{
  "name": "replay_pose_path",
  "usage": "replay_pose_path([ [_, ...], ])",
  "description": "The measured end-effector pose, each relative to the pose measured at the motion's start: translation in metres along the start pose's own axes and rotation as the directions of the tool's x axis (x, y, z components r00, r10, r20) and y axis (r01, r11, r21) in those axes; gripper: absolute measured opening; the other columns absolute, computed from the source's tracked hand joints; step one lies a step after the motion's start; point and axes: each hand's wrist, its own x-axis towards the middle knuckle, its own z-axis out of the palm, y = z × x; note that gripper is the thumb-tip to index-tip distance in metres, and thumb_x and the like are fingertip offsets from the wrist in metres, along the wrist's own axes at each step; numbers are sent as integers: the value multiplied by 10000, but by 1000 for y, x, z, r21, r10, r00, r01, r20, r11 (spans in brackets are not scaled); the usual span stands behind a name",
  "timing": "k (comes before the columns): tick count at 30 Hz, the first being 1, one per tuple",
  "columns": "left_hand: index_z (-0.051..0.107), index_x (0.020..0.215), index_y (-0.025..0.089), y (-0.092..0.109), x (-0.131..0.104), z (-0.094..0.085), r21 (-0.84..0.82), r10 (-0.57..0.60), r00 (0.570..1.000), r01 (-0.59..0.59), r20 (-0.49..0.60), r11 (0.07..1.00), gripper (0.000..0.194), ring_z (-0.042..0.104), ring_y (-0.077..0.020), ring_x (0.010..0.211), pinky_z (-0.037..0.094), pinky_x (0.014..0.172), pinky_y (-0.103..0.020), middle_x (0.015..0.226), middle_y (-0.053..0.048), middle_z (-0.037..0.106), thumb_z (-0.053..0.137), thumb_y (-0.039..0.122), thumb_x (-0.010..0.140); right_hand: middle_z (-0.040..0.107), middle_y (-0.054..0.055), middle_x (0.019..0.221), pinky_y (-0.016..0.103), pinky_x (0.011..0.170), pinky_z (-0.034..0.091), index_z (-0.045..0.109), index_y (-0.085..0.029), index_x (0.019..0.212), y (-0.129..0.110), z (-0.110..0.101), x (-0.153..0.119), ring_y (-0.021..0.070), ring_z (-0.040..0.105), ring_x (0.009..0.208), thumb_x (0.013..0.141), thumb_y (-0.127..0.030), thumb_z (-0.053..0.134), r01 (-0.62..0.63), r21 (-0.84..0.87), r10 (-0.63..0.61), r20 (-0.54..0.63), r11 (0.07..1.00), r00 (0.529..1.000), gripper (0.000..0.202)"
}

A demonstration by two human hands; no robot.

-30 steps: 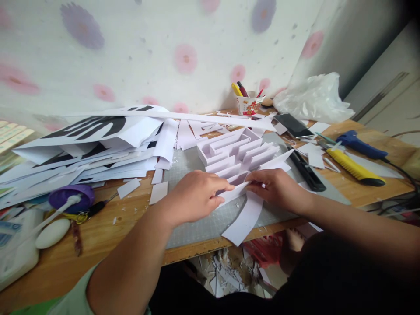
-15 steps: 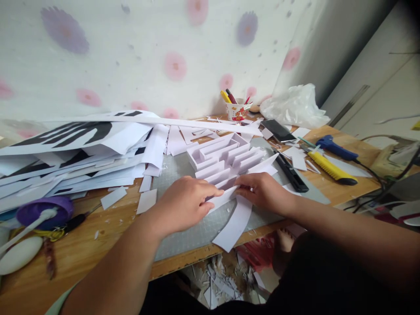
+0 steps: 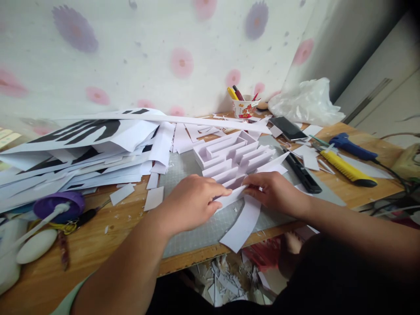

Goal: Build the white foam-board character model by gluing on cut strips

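Note:
A white cardboard model (image 3: 223,167) with several upright thin walls stands on a grey cutting mat (image 3: 187,164). My left hand (image 3: 193,202) pinches the left part of the front wall strip (image 3: 233,197) between index finger and thumb. The strip's right part is gripped by the fingertips of my right hand (image 3: 277,192), which hide that end. Under my right hand, a curved loose white strip (image 3: 242,225) runs down to the mat's front edge. A black utility knife (image 3: 302,173) lies on the mat, right of the model.
Stacked white sheets (image 3: 98,162) with black print lie on the left, near a purple bowl (image 3: 59,204). To the right are a yellow-handled cutter (image 3: 349,169), a blue glue gun (image 3: 352,146) and a phone (image 3: 288,128). A pen cup (image 3: 244,108) stands behind.
The whole view has shifted, so everything appears a little farther right. Both hands keep their hold on the front wall strip, with no clear movement against the model.

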Motion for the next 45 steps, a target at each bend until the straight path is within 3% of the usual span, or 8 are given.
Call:
replay_pose_path([
  [35,681,1062,243,1,1,1,9,-2,1000,2,-15,1000,301,591,-130,673,442,686,-267,787,8,688,545,137,815,647,32,698,239,609,394,654,-160,832,-2,-1,0,139,555,627,838,-193,519,-15,-2,15,23,1000,1000,139],
  [45,674,1084,231,0,0,2,-8,9,1000,-9,-4,1000,307,596,-135,683,442,709,-273,803,2,689,556,153,811,652,30,695,245,593,402,661,-177,827,1,3,-2,152,571,619,824,-196,526,0,8,0,-21,1000,1000,136],
])
